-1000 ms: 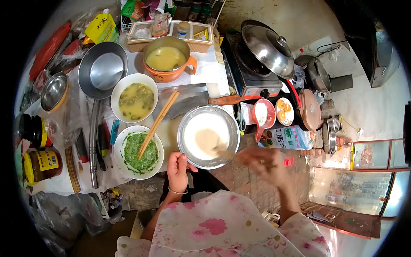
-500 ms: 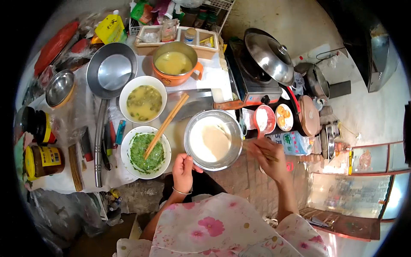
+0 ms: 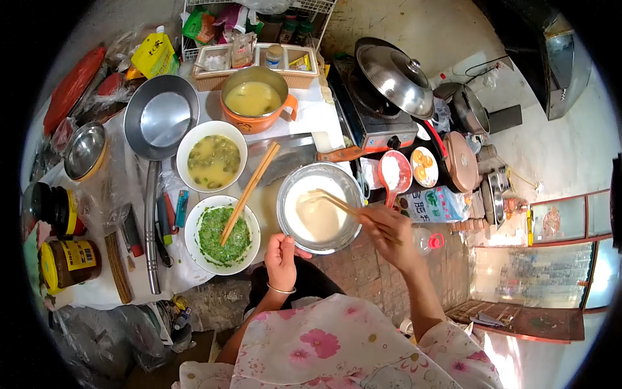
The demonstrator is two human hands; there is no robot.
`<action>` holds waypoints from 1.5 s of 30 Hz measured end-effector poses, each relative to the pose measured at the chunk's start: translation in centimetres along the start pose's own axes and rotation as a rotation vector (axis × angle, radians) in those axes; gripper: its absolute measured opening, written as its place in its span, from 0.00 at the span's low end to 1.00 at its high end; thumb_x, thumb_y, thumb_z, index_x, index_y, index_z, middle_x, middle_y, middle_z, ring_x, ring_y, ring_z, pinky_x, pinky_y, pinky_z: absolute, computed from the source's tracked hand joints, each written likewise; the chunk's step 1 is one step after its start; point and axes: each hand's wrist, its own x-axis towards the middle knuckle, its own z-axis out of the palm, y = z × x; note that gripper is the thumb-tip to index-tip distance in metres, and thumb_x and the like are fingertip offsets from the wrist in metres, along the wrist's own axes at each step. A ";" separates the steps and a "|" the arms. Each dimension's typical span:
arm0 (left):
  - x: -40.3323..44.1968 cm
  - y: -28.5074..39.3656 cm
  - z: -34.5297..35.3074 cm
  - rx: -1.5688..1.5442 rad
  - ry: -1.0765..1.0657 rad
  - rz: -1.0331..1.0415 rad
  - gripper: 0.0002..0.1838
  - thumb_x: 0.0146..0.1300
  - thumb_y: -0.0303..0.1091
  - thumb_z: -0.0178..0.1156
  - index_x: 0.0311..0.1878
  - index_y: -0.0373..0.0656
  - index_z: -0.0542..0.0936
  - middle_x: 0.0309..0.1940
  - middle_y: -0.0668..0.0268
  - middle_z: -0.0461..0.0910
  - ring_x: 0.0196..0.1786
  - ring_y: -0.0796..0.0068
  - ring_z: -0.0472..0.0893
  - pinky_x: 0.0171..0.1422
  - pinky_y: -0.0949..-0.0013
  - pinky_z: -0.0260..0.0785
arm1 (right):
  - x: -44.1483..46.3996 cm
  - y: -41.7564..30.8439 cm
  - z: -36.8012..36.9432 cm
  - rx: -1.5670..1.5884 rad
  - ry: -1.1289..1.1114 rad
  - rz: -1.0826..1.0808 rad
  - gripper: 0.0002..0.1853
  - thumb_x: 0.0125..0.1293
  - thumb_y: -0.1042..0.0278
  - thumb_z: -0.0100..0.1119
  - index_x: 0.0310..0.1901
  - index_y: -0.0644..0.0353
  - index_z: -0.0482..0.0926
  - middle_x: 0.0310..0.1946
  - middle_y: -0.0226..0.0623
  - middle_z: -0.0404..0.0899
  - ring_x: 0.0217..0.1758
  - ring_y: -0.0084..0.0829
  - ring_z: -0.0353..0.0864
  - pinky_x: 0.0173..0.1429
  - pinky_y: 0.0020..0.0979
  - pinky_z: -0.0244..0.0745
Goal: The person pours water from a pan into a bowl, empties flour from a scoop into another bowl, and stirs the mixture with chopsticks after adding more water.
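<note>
A left hand (image 3: 281, 262) grips the rim of a round metal bowl (image 3: 289, 223) beside the cutting board's knife (image 3: 285, 159), while the right hand (image 3: 389, 235), closed around wooden chopsticks (image 3: 337, 202), dips their tips into the bowl's smooth, cream-coloured batter (image 3: 315, 217), pale and glossy, with lighter white around its edge. A blue-and-white bag (image 3: 434, 205) carries large Chinese characters, too small to read surely; a yellow label marks a brown jar (image 3: 70, 262).
</note>
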 end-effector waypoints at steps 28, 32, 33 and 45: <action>-4.4 -3.8 2.2 0.019 0.242 0.120 0.12 0.70 0.37 0.38 0.36 0.38 0.63 0.22 0.58 0.74 0.19 0.74 0.74 0.24 0.75 0.70 | -4.7 7.5 4.9 -0.437 -0.091 -0.638 0.19 0.52 0.69 0.59 0.48 0.56 0.73 0.51 0.38 0.69 0.57 0.35 0.66 0.63 0.44 0.55; -7.1 -7.2 4.1 0.081 0.336 0.158 0.11 0.70 0.37 0.39 0.35 0.40 0.64 0.19 0.59 0.75 0.17 0.75 0.74 0.21 0.77 0.69 | -6.8 9.5 1.4 -0.449 -0.035 -0.559 0.30 0.50 0.72 0.59 0.58 0.57 0.64 0.57 0.44 0.60 0.60 0.41 0.61 0.64 0.46 0.54; -7.7 -8.4 4.5 -0.031 0.373 0.144 0.12 0.70 0.39 0.39 0.34 0.41 0.65 0.19 0.60 0.74 0.17 0.77 0.74 0.19 0.78 0.68 | -7.7 10.6 0.2 -0.420 -0.036 -0.588 0.30 0.50 0.72 0.59 0.58 0.57 0.64 0.57 0.44 0.60 0.60 0.41 0.61 0.64 0.46 0.54; -11.1 -3.0 12.1 -0.166 0.324 -0.177 0.28 0.65 0.58 0.38 0.41 0.40 0.72 0.25 0.58 0.78 0.23 0.69 0.77 0.27 0.69 0.72 | -16.3 19.0 -6.8 -0.043 0.017 -0.443 0.31 0.54 0.71 0.59 0.61 0.60 0.60 0.55 0.50 0.61 0.56 0.49 0.64 0.59 0.44 0.60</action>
